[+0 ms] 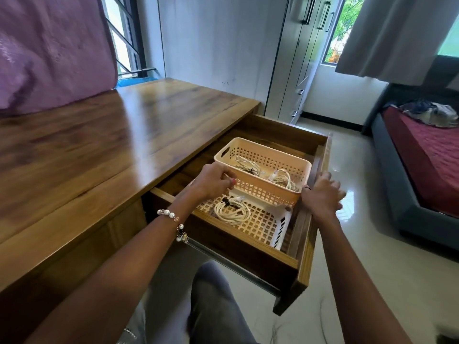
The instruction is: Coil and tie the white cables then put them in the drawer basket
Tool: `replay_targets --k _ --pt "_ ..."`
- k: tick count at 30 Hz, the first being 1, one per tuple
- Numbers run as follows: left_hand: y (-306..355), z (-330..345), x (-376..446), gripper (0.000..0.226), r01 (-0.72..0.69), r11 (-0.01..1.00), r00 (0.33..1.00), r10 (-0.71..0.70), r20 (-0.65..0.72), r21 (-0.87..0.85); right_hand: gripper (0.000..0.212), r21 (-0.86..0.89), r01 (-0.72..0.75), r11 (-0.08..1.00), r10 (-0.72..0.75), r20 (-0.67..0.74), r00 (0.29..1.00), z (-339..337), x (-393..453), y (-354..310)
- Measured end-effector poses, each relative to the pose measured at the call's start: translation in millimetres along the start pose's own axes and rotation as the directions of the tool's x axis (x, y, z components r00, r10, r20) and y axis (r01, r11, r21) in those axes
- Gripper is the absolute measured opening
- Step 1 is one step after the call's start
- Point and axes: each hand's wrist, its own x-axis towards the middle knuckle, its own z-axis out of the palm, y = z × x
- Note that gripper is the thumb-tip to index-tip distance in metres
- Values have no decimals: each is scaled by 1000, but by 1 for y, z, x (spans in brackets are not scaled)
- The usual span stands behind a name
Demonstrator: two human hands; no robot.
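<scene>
A peach plastic basket (pixel 270 157) sits tilted in the open wooden drawer (pixel 306 247), partly over a flat white lattice basket (pixel 263 227). Two coiled white cables lie inside it, one (pixel 247 165) at the left and one (pixel 285 178) at the right. A third coiled white cable (pixel 232 212), bound with a black tie, lies on the lattice basket below. My left hand (pixel 214 182) grips the peach basket's near left rim. By the basket's near right corner is my right hand (pixel 323 194); its thumb touches the corner and its fingers spread over the drawer front.
The wooden desk top (pixel 111 145) stretches left of the drawer, with purple fabric (pixel 49 50) at its far end. A bed (pixel 427 165) stands at the right across shiny floor tiles. Grey wardrobes (pixel 298 58) stand behind. My knee in grey trousers (pixel 216 301) is under the drawer.
</scene>
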Motion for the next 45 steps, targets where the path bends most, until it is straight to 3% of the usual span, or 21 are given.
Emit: replay_targets --k 3,10,17,20,24,26,28,30,32,34,36,37,39,41,43,45 --pt "-2 -6 -1 18 -68 996 997 65 45 61 55 233 -139 963 105 149 983 2 8 3" --pt "-11 -31 -6 19 -121 966 979 155 -134 229 35 281 -138 950 102 137 985 22 12 -11" --pt "-30 -54 -5 25 -34 926 952 145 -270 376 36 408 -163 898 104 163 981 56 2 -61" --pt "-36 -64 -6 30 34 819 896 229 -380 573 35 489 -184 853 110 176 978 76 -3 -90" --pt "-44 -86 -11 49 173 864 926 21 -377 473 34 656 -239 716 116 225 967 96 -15 -134" --pt "-48 -95 -15 65 192 878 950 -55 -307 438 47 714 -289 638 102 293 951 113 -22 -152" --pt "-48 -99 -20 85 179 888 970 -88 -224 424 87 744 -334 579 19 397 918 130 -31 -170" --pt "-48 -100 -22 105 158 835 987 -110 -120 527 127 718 -376 586 -46 493 869 144 -38 -185" --pt "-55 -98 -19 121 143 730 987 -152 -46 669 140 695 -408 592 -117 575 810 163 -38 -198" --pt "-61 -94 -17 117 150 663 985 -165 -53 734 143 664 -415 622 -181 638 749 200 -26 -206" --pt "-64 -91 -16 99 163 646 987 -115 -116 746 136 646 -400 651 -214 661 719 226 -17 -212" --pt "-63 -90 -16 92 161 645 986 -75 -148 747 117 665 -420 617 -233 665 710 226 -18 -217" --pt "-63 -89 -17 87 157 656 981 -19 -192 738 54 701 -463 543 -240 658 714 174 -40 -228" --pt "-63 -88 -16 87 156 670 981 -21 -191 726 9 691 -487 535 -238 675 698 133 -56 -234" --pt "-57 -97 -17 86 144 706 987 -52 -152 693 5 669 -405 624 -195 634 748 128 -52 -241" --pt "-50 -120 -12 73 140 815 990 -118 -74 562 31 543 -100 834 -171 426 888 123 -48 -255"
